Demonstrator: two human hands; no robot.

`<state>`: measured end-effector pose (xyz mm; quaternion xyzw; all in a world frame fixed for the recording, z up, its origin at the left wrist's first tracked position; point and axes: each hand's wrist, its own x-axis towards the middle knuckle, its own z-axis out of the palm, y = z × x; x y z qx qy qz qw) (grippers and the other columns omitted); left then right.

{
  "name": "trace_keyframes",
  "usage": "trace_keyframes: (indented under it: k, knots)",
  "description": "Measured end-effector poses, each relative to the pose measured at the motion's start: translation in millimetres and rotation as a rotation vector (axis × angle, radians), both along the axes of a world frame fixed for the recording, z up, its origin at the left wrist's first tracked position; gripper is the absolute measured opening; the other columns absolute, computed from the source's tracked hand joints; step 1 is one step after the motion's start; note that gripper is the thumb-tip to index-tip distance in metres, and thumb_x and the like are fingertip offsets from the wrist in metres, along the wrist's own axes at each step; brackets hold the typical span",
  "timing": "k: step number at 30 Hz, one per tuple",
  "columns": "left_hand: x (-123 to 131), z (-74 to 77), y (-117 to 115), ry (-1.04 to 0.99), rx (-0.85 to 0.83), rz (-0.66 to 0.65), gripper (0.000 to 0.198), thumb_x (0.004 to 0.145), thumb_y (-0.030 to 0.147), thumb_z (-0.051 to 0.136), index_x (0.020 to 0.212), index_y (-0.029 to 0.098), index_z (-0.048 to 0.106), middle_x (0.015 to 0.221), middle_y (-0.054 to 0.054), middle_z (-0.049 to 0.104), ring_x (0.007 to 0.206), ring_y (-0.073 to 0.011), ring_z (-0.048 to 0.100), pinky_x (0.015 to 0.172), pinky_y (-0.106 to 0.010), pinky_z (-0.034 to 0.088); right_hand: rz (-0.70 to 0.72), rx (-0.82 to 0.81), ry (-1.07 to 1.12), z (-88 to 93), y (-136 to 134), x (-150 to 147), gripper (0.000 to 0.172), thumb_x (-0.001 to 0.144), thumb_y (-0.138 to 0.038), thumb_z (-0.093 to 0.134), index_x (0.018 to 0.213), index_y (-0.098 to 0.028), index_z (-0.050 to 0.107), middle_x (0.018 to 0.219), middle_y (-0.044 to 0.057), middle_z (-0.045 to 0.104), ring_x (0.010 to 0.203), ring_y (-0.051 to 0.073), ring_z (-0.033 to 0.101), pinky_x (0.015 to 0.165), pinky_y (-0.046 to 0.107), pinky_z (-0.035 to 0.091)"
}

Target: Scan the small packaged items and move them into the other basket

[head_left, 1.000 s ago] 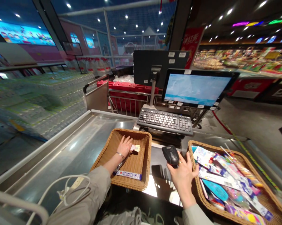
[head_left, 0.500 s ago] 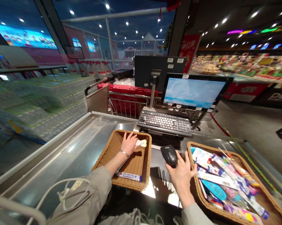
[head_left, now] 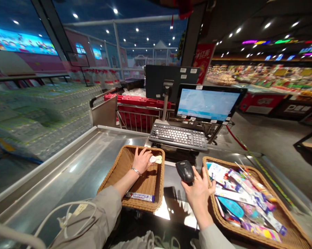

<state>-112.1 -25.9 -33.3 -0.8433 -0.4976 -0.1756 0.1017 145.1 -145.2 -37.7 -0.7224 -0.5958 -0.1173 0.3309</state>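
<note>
My left hand point(head_left: 142, 160) reaches over the left wicker basket point(head_left: 159, 193), its fingertips pinching a small white-and-yellow item point(head_left: 156, 159) whose exact kind I cannot make out. Near that basket's front wall lies a narrow blue-and-white packet point(head_left: 140, 197). My right hand point(head_left: 199, 193) has its thumb and forefinger about a black barcode scanner point(head_left: 185, 171) above the counter, between the two baskets; its other fingers are spread, and the scanner's handle is hidden under the hand. Just right of it, a second wicker basket point(head_left: 215, 207) holds several colourful packets point(head_left: 238, 193).
Behind the baskets stand a keyboard point(head_left: 178, 135) and a lit monitor point(head_left: 207, 103), with a second dark screen point(head_left: 158, 81) seen from its back. The metal counter point(head_left: 85, 166) has a raised left rim. A pale cable point(head_left: 45, 221) loops by my left sleeve.
The view has turned slightly right, so most things sit a little further left. Both hands keep nearly the same positions by the scanner and the left basket.
</note>
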Motion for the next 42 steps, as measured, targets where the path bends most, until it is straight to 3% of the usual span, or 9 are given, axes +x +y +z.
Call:
trace_keyframes:
  k: [10,42]
  knots:
    - [14.1,13.6,-1.1,-0.034,0.098,0.026,0.035,0.082,0.032,0.067,0.116,0.024,0.064,0.141,-0.009,0.054,0.141,-0.0341,0.032,0.115,-0.07,0.003,0.044,-0.004,-0.054,7.7,-0.7,-6.1,0.02,0.078,-0.036,0.055,0.084,-0.024,0.07,0.124,0.006,0.065,0.136,0.033,0.033,0.106,0.064,0.009]
    - [42.7,14.1,2.0,-0.061,0.141,-0.039,0.031,0.082,0.036,0.067,0.111,0.025,0.065,0.147,-0.008,0.047,0.144,-0.0359,0.025,0.115,-0.07,0.008,0.134,-0.027,-0.009,25.9,-6.4,-12.9,0.013,0.075,-0.028,0.058,0.08,-0.025,0.07,0.122,0.003,0.067,0.139,0.032,0.031,0.108,0.062,0.008]
